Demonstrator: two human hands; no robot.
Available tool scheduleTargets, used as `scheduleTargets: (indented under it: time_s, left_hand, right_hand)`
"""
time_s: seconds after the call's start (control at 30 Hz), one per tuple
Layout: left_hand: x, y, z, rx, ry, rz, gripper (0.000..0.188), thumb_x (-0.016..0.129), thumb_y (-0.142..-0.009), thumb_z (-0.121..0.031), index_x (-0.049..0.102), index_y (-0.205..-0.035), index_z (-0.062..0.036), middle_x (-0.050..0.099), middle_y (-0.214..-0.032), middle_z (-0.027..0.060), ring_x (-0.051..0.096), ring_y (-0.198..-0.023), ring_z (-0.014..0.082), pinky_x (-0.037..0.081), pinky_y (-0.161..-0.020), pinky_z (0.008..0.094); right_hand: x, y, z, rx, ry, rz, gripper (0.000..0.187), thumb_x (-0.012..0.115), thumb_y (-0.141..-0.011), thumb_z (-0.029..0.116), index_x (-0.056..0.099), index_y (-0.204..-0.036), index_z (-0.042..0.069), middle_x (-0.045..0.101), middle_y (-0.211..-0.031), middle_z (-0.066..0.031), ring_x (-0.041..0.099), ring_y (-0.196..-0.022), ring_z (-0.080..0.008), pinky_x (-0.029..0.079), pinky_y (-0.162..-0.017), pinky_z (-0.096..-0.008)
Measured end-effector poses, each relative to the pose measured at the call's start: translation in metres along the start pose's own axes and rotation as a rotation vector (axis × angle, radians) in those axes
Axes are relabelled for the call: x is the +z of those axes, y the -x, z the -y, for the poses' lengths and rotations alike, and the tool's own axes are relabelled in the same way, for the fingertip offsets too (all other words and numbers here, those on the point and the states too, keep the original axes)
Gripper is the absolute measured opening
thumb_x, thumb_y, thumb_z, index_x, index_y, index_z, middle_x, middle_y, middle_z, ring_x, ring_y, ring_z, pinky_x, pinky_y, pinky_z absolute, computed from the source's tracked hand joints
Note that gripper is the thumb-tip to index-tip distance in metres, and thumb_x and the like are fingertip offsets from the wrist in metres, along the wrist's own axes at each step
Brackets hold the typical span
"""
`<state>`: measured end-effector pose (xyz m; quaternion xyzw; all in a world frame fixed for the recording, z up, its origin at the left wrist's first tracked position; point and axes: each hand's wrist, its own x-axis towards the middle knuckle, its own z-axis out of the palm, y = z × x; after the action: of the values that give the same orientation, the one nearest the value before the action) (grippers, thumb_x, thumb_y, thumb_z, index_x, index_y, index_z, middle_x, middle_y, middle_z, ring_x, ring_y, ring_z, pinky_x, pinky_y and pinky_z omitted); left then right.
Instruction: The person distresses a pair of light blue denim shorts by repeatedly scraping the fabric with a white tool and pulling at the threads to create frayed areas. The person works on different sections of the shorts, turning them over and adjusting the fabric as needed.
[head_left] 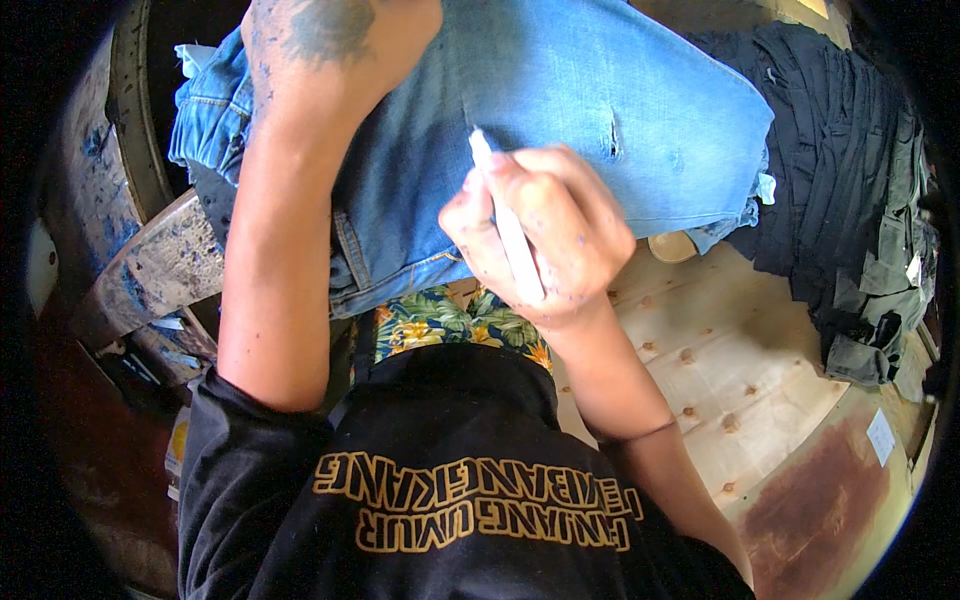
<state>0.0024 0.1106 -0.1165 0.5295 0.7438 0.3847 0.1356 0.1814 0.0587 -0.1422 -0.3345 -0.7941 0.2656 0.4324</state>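
Note:
A pair of blue denim jeans [690, 100] lies spread in front of me, faded lighter toward the right, with a frayed rip [613, 135] in the cloth. My right hand [550, 225] is closed around a slim white pen-shaped tool [512, 235]; its exact kind does not show. The tool's tip is at the denim, beside a short dark line or slit in the cloth. My left hand [345, 40], smudged dark on its back, is over the jeans at the top edge. Its fingers are out of the picture.
Dark folded garments [800, 150] are heaped at the right. Below them is a cream tufted pad [740, 350], then a brown-stained surface [830, 510] with a small paper slip [881, 437]. A paint-spattered wooden board [165, 265] stands at the left, near my left forearm.

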Motion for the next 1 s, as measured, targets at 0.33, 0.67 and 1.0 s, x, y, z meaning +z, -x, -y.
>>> scheduleTargets:
  time_s: [0.33, 0.67, 1.0]
  left_hand:
    - [0.002, 0.002, -0.001, 0.146, 0.064, -0.124, 0.018, 0.085, -0.079, -0.008, 0.077, -0.088, 0.0059, 0.071, -0.075, 0.0249, 0.071, -0.062, 0.03, 0.052, -0.061, 0.0355]
    - [0.002, 0.0, 0.0, 0.031, 0.077, 0.037, 0.014, 0.082, -0.082, -0.007, 0.077, -0.088, 0.0052, 0.068, -0.07, 0.0232, 0.065, -0.055, 0.0253, 0.047, -0.056, 0.0357]
    - [0.01, 0.001, 0.005, 0.014, 0.129, 0.055, 0.013, 0.081, -0.083, -0.007, 0.077, -0.086, 0.0046, 0.064, -0.065, 0.0221, 0.059, -0.052, 0.0215, 0.044, -0.055, 0.0353]
  right_hand:
    - [0.003, 0.004, 0.002, -0.007, 0.037, 0.058, 0.031, 0.085, -0.072, -0.001, 0.069, -0.098, 0.001, 0.06, -0.076, -0.0068, 0.058, -0.061, -0.0263, 0.047, -0.054, -0.0353]
    - [0.005, 0.012, -0.002, -0.042, -0.015, -0.038, 0.033, 0.083, -0.069, -0.006, 0.07, -0.1, -0.001, 0.061, -0.075, -0.0072, 0.057, -0.059, -0.024, 0.048, -0.053, -0.0326]
    - [-0.007, 0.013, 0.001, -0.03, -0.004, 0.09, 0.024, 0.081, -0.07, -0.005, 0.067, -0.089, 0.001, 0.057, -0.072, -0.0067, 0.054, -0.055, -0.0241, 0.043, -0.049, -0.0335]
